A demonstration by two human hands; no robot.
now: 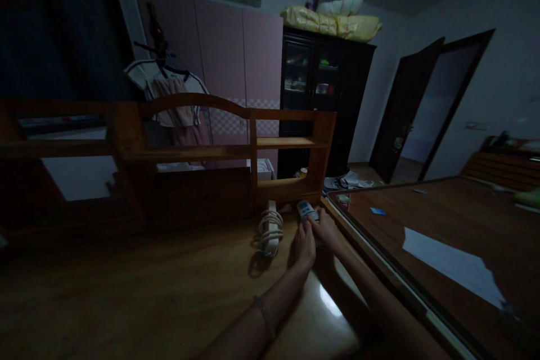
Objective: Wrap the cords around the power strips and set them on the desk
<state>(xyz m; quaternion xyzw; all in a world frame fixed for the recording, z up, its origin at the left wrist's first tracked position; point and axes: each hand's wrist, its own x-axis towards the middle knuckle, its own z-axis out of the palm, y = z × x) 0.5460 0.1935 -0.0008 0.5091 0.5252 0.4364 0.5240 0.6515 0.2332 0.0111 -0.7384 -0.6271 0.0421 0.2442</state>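
Note:
A pale power strip (307, 209) with dark socket patches lies at the back right of the wooden desk, white cord wound round its near part. My right hand (328, 229) grips it from the right, fingers bent over the cord. From the left, my left hand (304, 243) closes on its near end, fingertips close to those of my right hand. The near end of the strip is hidden by both hands. Just left of them rests a second white power strip (272, 230), wrapped in several turns of its cord, with a loop trailing on the desktop.
A wooden shelf unit (253, 152) rises along the desk's back edge. To the right, past a raised edge, a brown tabletop (392, 247) holds white paper (451, 261), a small blue card (378, 211) and a round container (343, 199).

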